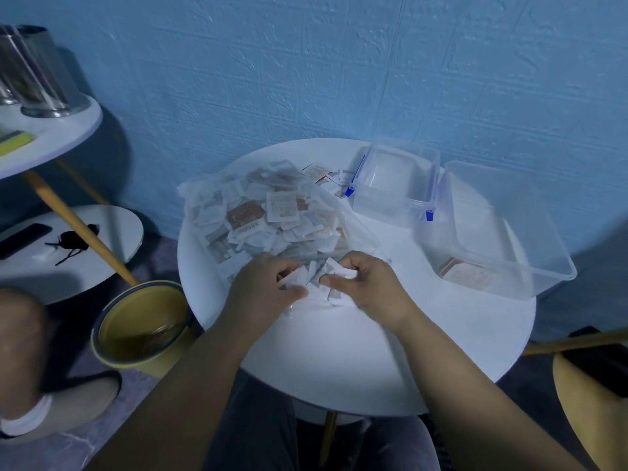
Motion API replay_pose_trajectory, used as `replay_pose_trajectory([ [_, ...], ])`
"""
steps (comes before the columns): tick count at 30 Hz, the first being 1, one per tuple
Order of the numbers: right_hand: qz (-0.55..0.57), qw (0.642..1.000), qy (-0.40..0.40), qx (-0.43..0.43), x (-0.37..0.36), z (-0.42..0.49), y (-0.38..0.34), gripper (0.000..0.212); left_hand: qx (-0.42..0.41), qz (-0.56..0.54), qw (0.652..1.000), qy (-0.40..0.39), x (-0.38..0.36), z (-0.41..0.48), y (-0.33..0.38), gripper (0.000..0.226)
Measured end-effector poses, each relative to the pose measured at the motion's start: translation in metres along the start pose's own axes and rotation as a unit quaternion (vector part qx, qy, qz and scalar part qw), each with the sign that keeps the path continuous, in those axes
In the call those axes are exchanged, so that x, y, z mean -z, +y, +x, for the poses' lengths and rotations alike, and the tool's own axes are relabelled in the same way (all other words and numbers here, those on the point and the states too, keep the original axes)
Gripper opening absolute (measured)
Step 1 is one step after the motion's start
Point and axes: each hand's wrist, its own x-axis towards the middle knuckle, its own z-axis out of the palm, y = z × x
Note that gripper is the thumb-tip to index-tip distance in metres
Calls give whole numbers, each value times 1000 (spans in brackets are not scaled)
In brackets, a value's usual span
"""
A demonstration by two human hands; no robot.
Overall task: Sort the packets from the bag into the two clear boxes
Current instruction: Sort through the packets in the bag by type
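A clear plastic bag (258, 212) full of white and brown packets lies on the round white table (356, 362). At its near opening, my left hand (261, 287) and my right hand (370, 283) each pinch a bunch of white packets (316, 283) between them. A small clear box with blue clips (396, 180) stands at the back right and looks empty. Right of it, a larger clear box (503, 239) holds a short stack of brown packets (465, 271) at its near end.
Several loose packets (323, 175) lie between the bag and the small box. A yellow bin (142, 324) stands on the floor left of the table. Two other white tables (64, 256) with metal cans (37, 73) are at the left. A person's leg shows at far left.
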Motion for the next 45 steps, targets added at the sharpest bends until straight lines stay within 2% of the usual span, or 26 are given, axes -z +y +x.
replay_pose_trajectory([
  [3, 71, 996, 45, -1, 4, -1, 3, 20, 13, -52, 999, 2, 5, 2, -5, 24],
  [6, 151, 982, 108, -15, 13, -2, 6, 27, 16, -94, 995, 22, 8, 3, -6, 14],
  [9, 201, 974, 102, -21, 20, -9, 0, 30, 15, -167, 983, 68, 7, 3, 0, 12],
  [13, 212, 974, 73, 0, 25, -23, -6, 10, -1, -252, 962, 105, -6, -1, 24, 10],
  [16, 163, 983, 86, 26, 27, -34, -3, 11, 10, -327, 944, 54, -33, -8, 41, 7],
  [20, 67, 987, 134, 49, 29, -48, 12, 13, 32, -430, 900, -71, -62, -21, 53, 24],
  [23, 64, 988, 133, 52, 32, -61, 18, 14, -26, -372, 919, -131, -74, -28, 54, 24],
  [26, 51, 992, 101, 62, 35, -71, 17, 29, -75, -325, 932, -144, -81, -29, 56, 39],
  [30, 124, 991, 44, 32, 50, -77, 23, 41, -96, -330, 932, -115, -84, -27, 57, 41],
  [34, 54, 995, 78, 29, 56, -79, 31, 39, -124, -292, 944, -93, -90, -28, 54, 44],
  [38, 79, 991, 105, 40, 49, -78, 30, 34, -150, -229, 962, -27, -86, -31, 49, 55],
  [40, 77, 991, 96, 46, 44, -76, 29, 37, -167, -197, 966, -18, -83, -33, 44, 51],
  [42, 54, 994, 72, 62, 38, -76, 26, 40, -182, -163, 970, -22, -81, -37, 38, 47],
  [45, -41, 993, 37, 104, 31, -80, 23, 44, -177, -116, 977, -17, -82, -45, 32, 52],
])
